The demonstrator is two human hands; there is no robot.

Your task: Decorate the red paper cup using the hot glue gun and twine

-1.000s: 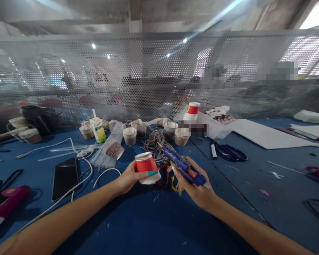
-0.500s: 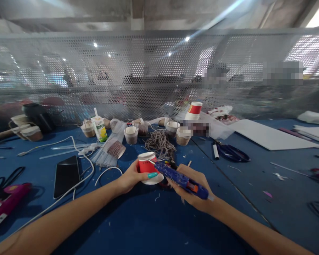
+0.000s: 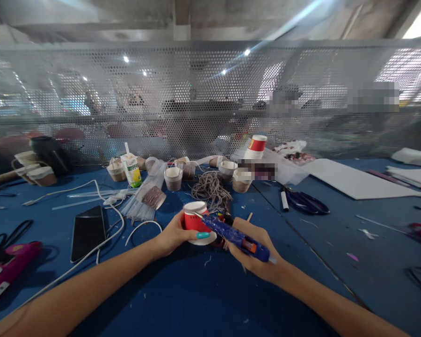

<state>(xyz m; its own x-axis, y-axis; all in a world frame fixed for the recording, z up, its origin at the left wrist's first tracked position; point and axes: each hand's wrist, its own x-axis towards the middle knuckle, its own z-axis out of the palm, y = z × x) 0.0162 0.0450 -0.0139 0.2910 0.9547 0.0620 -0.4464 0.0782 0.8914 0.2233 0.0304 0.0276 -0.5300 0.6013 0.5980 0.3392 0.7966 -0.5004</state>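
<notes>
My left hand [image 3: 173, 234] is closed round a red and white paper cup [image 3: 192, 223], its thumb with a long teal nail across the front. Gripped in my right hand [image 3: 254, 243] is a blue hot glue gun [image 3: 233, 234], its metal tip pointing left at the cup's red side, close under the pale band at the top. Whether the tip touches the cup I cannot tell. Behind the cup lies a tangled heap of grey-brown cord [image 3: 212, 189]. Part of the right hand's fingers is hidden behind the glue gun.
Several cord-wrapped cups [image 3: 173, 181] stand along the back, near a drink carton [image 3: 131, 172] and stacked paper cups [image 3: 256, 146]. A phone [image 3: 88, 234] and white cable lie left. Scissors [image 3: 307, 201] and a white board [image 3: 358, 178] lie right. A perforated metal screen [image 3: 196, 103] rises behind.
The glue gun's tip has shifted slightly left along the cup, and my right hand has moved a little left with it. The cup stays in my left hand, nearly unmoved.
</notes>
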